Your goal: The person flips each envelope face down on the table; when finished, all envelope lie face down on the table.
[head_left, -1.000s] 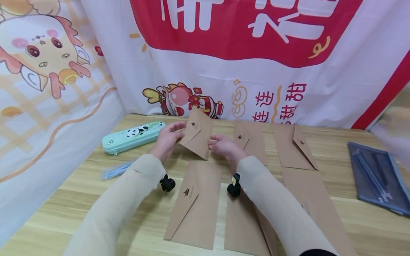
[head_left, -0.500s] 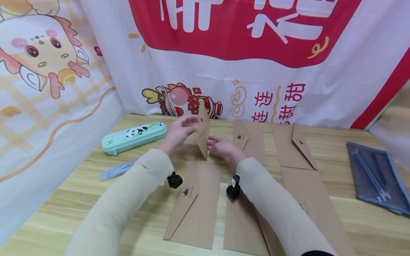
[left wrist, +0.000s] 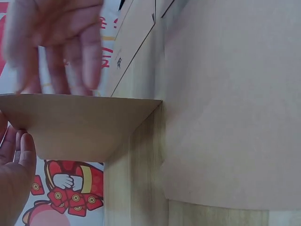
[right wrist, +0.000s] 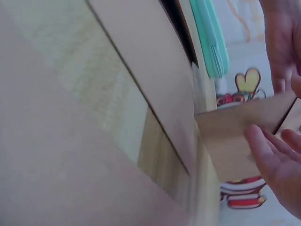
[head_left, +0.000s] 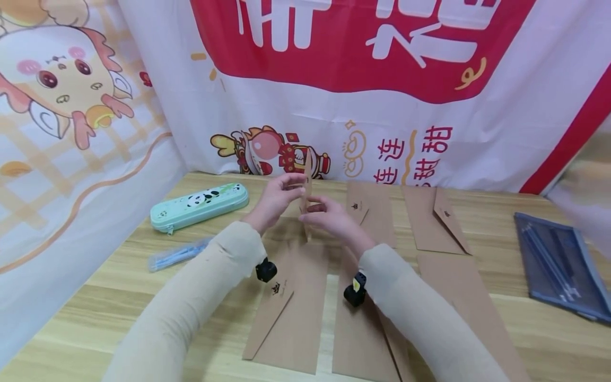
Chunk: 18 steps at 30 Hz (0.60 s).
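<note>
A brown paper envelope [head_left: 307,178] stands upright near the back of the table, seen almost edge-on in the head view. My left hand [head_left: 279,197] grips it from the left side, fingers high up on its edge. Lower down, my right hand [head_left: 329,213] pinches it from the right with thumb and fingertips. In the left wrist view a plain face of the envelope [left wrist: 89,125] shows, with the right hand [left wrist: 61,42] blurred beyond its top edge. The right wrist view shows the right thumb against the envelope [right wrist: 230,146] and a dark fold line across it.
Several more envelopes lie flat: one in front [head_left: 305,318], one beneath my right forearm [head_left: 355,339], others at the back [head_left: 379,207] and right [head_left: 429,223]. A mint panda pencil case [head_left: 200,204] and a blue packet [head_left: 176,254] lie left, a dark mesh pouch [head_left: 558,260] right.
The envelope has turned from showing its flap face to nearly edge-on. My left hand has moved right and slightly up with it, and my right hand has closed in on its lower edge.
</note>
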### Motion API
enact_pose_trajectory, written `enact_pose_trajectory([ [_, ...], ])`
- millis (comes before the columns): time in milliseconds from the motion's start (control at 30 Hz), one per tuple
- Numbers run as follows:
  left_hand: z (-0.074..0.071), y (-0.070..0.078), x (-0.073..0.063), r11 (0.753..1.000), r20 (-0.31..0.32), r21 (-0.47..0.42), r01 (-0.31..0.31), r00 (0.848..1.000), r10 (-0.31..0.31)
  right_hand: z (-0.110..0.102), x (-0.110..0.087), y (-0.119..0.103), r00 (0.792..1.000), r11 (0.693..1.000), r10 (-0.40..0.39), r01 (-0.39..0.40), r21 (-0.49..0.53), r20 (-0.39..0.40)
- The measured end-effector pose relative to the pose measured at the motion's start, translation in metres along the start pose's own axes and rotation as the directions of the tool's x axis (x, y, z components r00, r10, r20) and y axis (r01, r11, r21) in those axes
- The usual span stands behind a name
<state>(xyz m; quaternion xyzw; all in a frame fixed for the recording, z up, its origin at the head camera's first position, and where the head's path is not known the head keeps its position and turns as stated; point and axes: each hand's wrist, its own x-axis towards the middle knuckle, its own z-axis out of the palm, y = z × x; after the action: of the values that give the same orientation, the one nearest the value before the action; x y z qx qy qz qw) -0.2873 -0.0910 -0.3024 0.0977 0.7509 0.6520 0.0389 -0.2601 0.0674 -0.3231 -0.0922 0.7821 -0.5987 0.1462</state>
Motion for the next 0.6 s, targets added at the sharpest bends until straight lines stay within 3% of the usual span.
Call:
enact_pose_trajectory([
  [133,0.002,-0.002,0.0,1.0,-0.008,-0.007,0.004,1.0,-0.004,0.007,-0.005,-0.007,0.987,0.991,-0.115,0.106,-0.08,-0.117],
  [300,0.005,-0.003,-0.001,0.997,-0.006,-0.065,0.04,0.999,-0.041,0.015,-0.005,-0.009,0.953,0.976,-0.188,0.155,-0.153,-0.237],
  [600,0.003,-0.005,-0.002,0.994,-0.028,-0.101,0.046,0.998,-0.049,0.023,-0.003,-0.004,0.92,0.948,-0.254,0.176,-0.265,-0.298],
])
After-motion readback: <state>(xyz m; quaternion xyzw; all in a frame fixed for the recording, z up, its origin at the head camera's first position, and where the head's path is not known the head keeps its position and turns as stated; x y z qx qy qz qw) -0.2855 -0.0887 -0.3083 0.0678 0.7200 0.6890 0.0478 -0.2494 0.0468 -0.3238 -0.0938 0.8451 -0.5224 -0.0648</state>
